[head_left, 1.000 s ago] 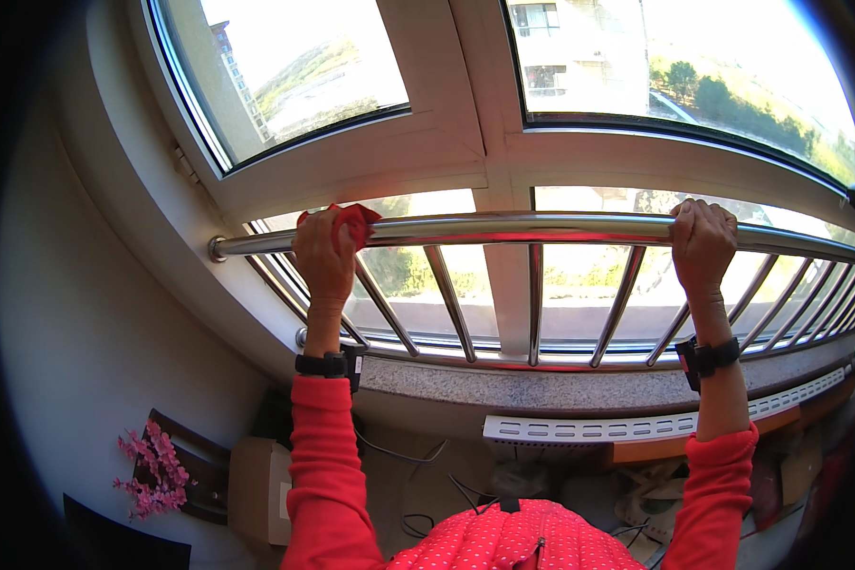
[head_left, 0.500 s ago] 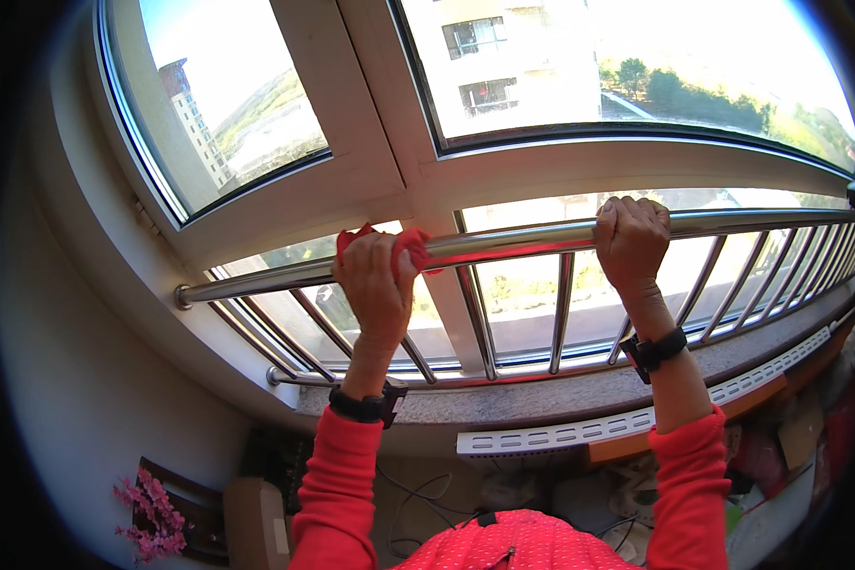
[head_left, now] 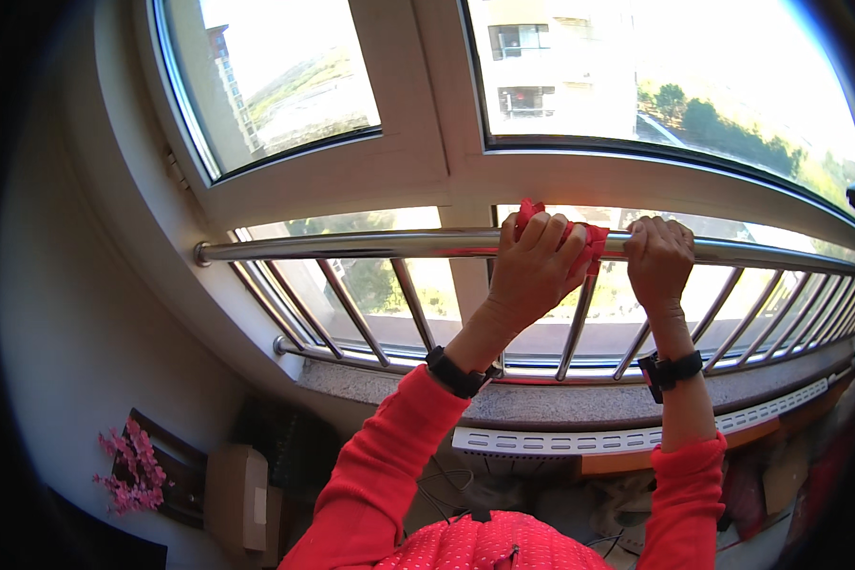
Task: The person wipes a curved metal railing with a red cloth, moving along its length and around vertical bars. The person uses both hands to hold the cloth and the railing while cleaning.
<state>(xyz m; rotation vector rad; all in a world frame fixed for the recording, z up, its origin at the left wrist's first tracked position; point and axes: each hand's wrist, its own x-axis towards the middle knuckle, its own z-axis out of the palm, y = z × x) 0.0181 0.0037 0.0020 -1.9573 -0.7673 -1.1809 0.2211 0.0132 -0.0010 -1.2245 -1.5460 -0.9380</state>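
A shiny metal handrail [head_left: 351,245] runs across in front of the window, with upright bars below it. My left hand [head_left: 539,261] is closed around a red cloth [head_left: 594,245], pressing it over the rail near the middle. Folds of the cloth stick out above the knuckles and to the right of the fingers. Just to the right, my right hand [head_left: 660,261] grips the bare rail, its fingers wrapped over the top. Both wrists carry black bands, and red sleeves reach up the forearms.
Below the railing lies a speckled stone sill [head_left: 541,403], with a white slotted radiator [head_left: 541,442] under it. A cardboard box [head_left: 237,494] and pink blossoms [head_left: 133,467] stand at lower left. Cables [head_left: 446,480] lie on the floor. Window frames [head_left: 427,171] rise behind the rail.
My left hand has slid the red cloth rightward along the rail, close to my right hand. The right hand keeps its grip on the rail. The view has shifted slightly.
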